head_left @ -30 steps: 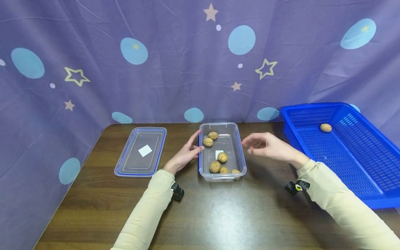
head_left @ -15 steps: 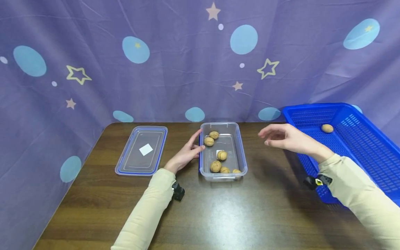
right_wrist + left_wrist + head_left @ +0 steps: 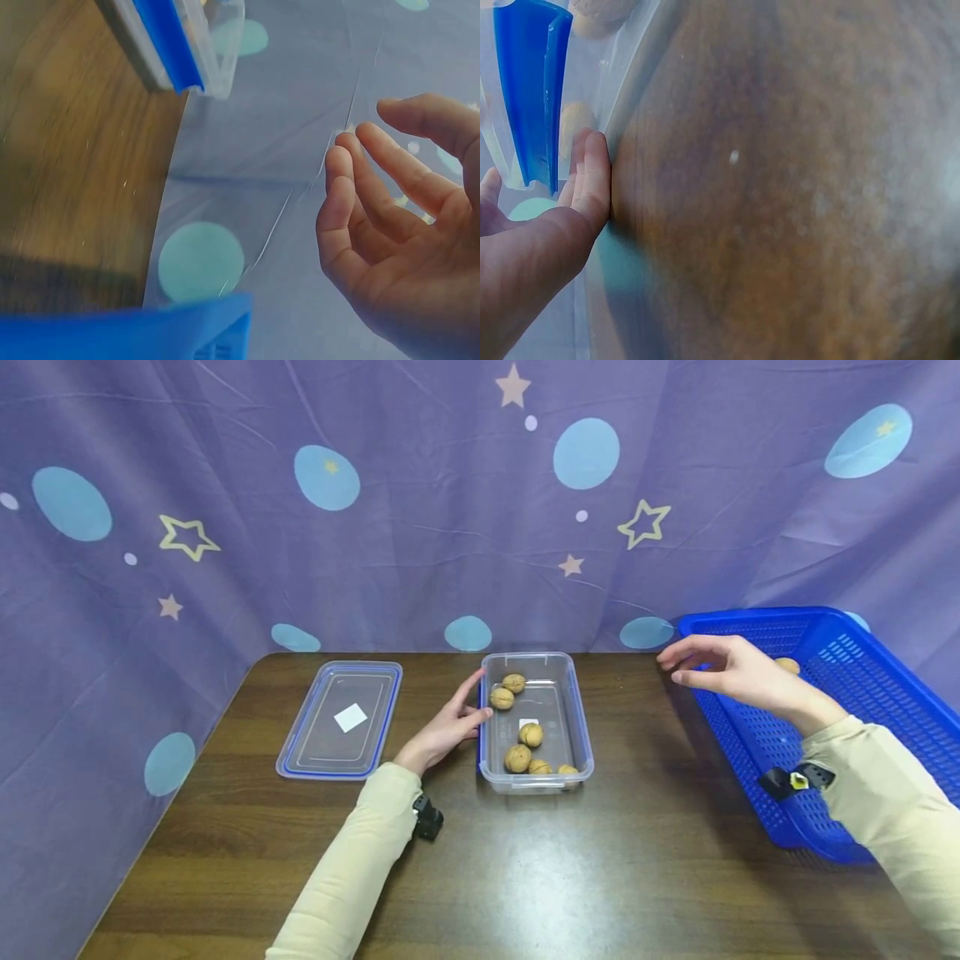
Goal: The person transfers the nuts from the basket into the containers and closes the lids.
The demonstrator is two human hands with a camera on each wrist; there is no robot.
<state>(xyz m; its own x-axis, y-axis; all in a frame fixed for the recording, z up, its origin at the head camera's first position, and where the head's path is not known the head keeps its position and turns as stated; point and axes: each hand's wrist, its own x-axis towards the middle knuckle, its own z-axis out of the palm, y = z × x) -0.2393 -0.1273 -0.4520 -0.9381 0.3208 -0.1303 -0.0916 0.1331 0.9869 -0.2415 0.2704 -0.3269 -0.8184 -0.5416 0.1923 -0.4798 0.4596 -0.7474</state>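
Observation:
A clear plastic food container point(image 3: 582, 718) stands on the table with several walnuts point(image 3: 531, 735) inside, gathered mostly at its near end and along the left. My left hand point(image 3: 446, 731) rests against the container's left side, its fingers extended; in the left wrist view the fingers point(image 3: 592, 176) touch the outer wall beside a blue clip. Over the left edge of a blue plastic basket point(image 3: 757, 727) hovers my right hand point(image 3: 738, 672), fingers loosely bent and holding nothing. Behind it, one walnut point(image 3: 787, 665) in the basket is partly hidden.
The container's lid point(image 3: 341, 752), clear with a blue seal and a white label, lies flat on the wooden table point(image 3: 465, 877) to the left. A purple patterned curtain point(image 3: 450, 510) hangs along the table's back and left edges.
My right hand has moved right and away from me, from beside the container to over the basket. One walnut in the container has rolled slightly. The left hand stays in place.

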